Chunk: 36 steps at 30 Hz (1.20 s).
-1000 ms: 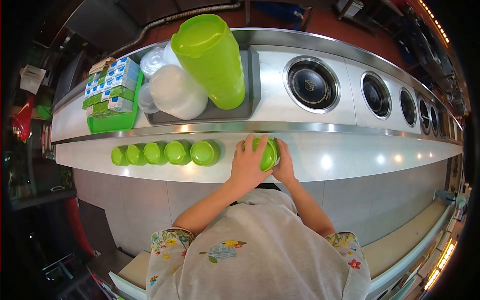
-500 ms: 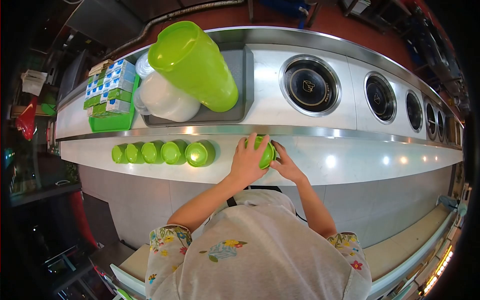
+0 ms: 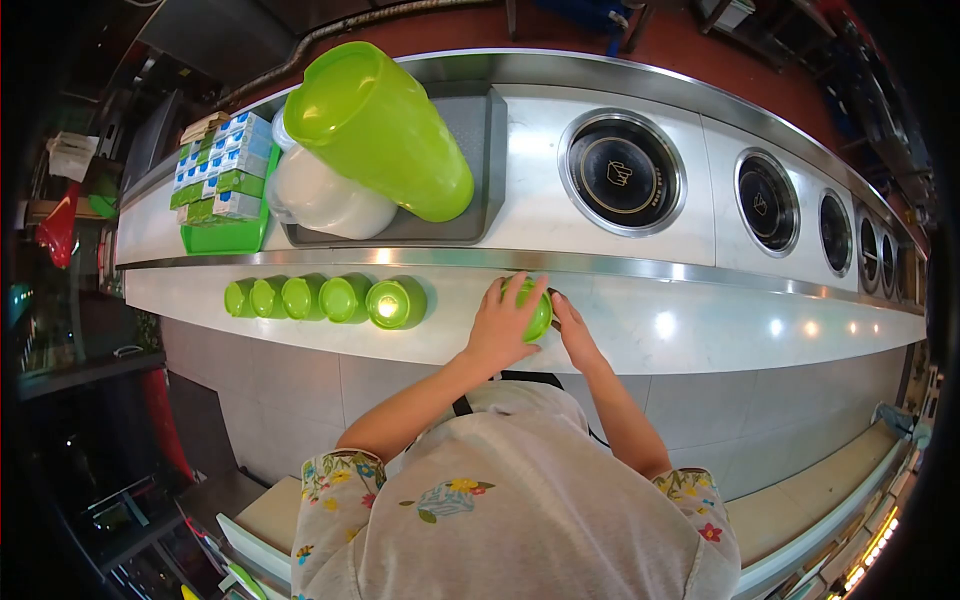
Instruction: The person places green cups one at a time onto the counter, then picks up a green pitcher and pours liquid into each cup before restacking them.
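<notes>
A green cup [image 3: 538, 318] sits on the white counter strip in front of me, held between both hands. My left hand [image 3: 500, 323] is wrapped over its top and left side, the fingers spread across it and hiding much of it. Against the cup's right side, my right hand [image 3: 577, 335] has its fingertips near the far edge. To the left, several matching green cups [image 3: 397, 303] stand in a row along the same strip.
Behind the steel edge, a grey tray [image 3: 490, 160] holds a tall green cylinder [image 3: 385, 135] and white bowls [image 3: 330, 195]. Small blue, white and green boxes [image 3: 225, 170] are piled on a green tray [image 3: 225, 238]. Round black cooktops [image 3: 622, 172] are set into the counter at right.
My right hand's thumb and fingers have drawn closer together at the cup's right side. My left hand stays over the cup, and the view has shifted slightly.
</notes>
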Each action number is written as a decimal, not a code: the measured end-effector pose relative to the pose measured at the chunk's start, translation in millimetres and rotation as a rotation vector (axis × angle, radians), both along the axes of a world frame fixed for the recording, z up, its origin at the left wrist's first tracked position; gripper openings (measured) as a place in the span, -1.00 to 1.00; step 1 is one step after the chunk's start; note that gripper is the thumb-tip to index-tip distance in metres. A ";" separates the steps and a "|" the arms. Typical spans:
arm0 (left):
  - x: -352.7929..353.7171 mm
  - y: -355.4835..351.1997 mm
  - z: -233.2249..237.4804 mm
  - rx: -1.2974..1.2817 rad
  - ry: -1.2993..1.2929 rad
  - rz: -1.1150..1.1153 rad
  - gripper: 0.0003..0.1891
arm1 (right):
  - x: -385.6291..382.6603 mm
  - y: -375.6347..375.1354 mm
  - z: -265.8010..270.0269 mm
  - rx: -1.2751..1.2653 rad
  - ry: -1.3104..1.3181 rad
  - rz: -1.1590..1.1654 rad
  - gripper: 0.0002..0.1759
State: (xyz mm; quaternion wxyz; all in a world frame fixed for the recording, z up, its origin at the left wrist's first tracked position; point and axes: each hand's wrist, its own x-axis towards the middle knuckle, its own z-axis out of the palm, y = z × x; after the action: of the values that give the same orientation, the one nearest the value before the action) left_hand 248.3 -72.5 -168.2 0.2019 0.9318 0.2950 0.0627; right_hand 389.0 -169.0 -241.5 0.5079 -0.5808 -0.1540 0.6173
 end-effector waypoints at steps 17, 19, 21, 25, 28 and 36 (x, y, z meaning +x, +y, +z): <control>-64.9 13.4 -75.2 -1.019 -0.411 0.588 -0.25 | -38.9 20.2 -11.0 0.110 -0.147 0.025 -0.11; -88.4 24.2 -59.5 -0.959 -0.362 0.641 -0.29 | -57.2 29.0 -10.6 0.114 -0.144 0.034 -0.11; -123.9 40.7 -49.7 -0.567 -0.405 0.517 -0.21 | -69.4 35.2 -10.4 0.114 -0.144 0.037 -0.10; -167.3 82.3 -42.5 0.031 -0.234 0.362 -0.15 | -91.9 40.7 -19.3 0.172 -0.190 -0.001 -0.02; -185.1 100.1 -50.4 0.122 0.007 0.236 -0.02 | -96.1 38.0 -0.7 0.302 -0.407 0.018 0.20; -186.8 101.4 -31.1 -0.160 0.184 0.169 0.01 | -121.7 46.8 2.9 0.232 -0.656 -0.019 0.44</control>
State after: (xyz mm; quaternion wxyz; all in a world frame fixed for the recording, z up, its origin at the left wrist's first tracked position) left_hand 61.5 28.9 -199.3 0.2418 0.8863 0.3938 -0.0297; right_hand 267.3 -122.2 -238.6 0.4996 -0.6881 -0.3729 0.3715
